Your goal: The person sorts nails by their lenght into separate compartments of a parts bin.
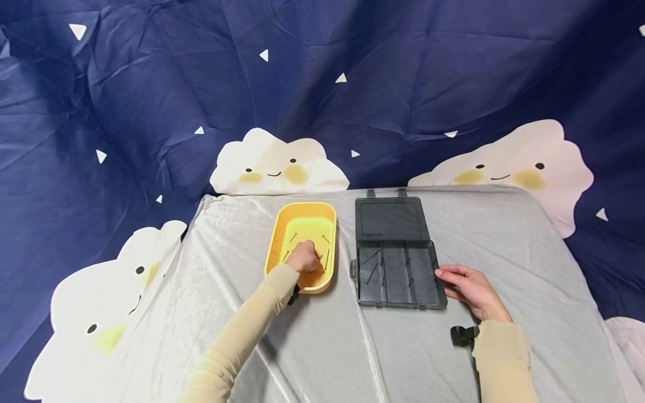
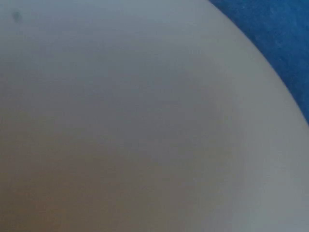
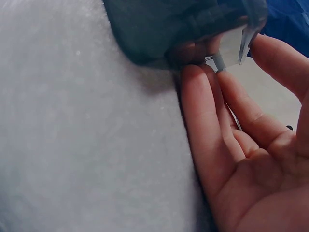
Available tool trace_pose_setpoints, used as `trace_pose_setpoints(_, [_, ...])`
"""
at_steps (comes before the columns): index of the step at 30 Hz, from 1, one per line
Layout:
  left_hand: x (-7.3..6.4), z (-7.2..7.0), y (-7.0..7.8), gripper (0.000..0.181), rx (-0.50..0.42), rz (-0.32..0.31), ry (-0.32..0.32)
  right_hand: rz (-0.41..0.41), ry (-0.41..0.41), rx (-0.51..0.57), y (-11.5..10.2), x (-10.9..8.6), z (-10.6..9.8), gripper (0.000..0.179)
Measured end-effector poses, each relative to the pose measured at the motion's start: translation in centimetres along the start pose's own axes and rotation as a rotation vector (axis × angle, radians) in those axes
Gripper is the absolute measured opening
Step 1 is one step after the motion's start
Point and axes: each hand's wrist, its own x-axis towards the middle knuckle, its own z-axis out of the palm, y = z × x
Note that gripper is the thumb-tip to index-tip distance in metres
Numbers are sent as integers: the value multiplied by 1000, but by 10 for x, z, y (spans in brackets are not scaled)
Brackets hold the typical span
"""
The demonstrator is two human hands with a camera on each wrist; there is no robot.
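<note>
A yellow tray (image 1: 307,215) holds several screws, one a long screw (image 1: 327,258) by its right wall. My left hand (image 1: 304,257) reaches down into it, fingertips low near the tray floor. What those fingers hold, I cannot tell. A dark see-through compartment box (image 1: 398,274) lies to the right with its lid (image 1: 390,218) folded back. Two screws, one of them a slanted screw (image 1: 372,273), lie in its left compartment. My right hand (image 1: 471,288) grips the box's right edge, thumb at the rim, fingers against the side and underside (image 3: 241,111).
Grey plush cloth (image 1: 322,347) covers the table under both containers. Behind it hangs a dark blue curtain (image 1: 302,95) with white clouds. A latch (image 1: 353,268) sticks out from the box's left side, facing the tray. The left wrist view is mostly a blurred pale surface.
</note>
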Motion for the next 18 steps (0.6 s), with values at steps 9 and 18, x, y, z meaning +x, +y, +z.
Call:
trace_pose_setpoints(9, [0,-3,-1,12,-43,11,-6,2,1,-2,-1,0,0,45])
trace_pose_setpoints(18, [-6,-14,2,13,-97,48,2,5,10,-16,0,0,1,51])
